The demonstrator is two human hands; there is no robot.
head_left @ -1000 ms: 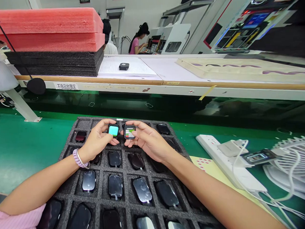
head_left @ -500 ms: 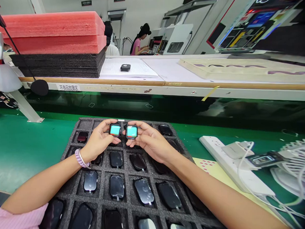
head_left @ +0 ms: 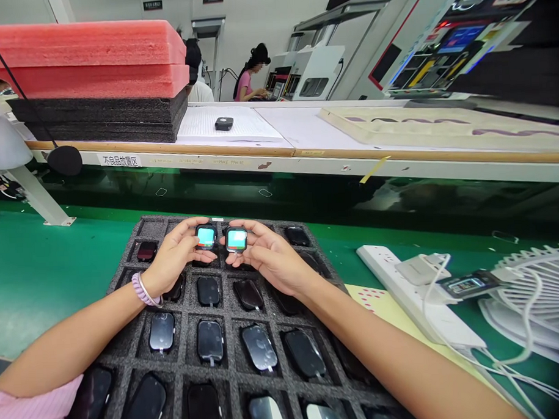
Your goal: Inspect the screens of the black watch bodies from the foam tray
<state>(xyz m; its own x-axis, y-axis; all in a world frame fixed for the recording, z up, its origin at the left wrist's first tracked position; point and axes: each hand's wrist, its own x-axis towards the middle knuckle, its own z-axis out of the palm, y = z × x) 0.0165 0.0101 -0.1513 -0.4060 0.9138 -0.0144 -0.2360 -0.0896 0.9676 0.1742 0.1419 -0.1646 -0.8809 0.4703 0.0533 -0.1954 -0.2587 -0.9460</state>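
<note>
While both hands hover above the dark grey foam tray (head_left: 138, 230), left hand (head_left: 173, 259) fingers pinch a small square green-lit watch module (head_left: 206, 236). Right hand (head_left: 272, 258) fingers pinch a second lit module (head_left: 236, 239) just beside it. Dark modules (head_left: 208, 291) fill the tray's pockets on the green table (head_left: 38, 267).

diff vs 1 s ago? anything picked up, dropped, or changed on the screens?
Nothing picked up or let go. The right hand holds its watch, whose screen went from a white-and-orange page to plain teal with a red band. The left hand keeps its watch, lit teal throughout. Both hands stay over the far rows of the foam tray; the dark watches in it are unmoved.
</note>
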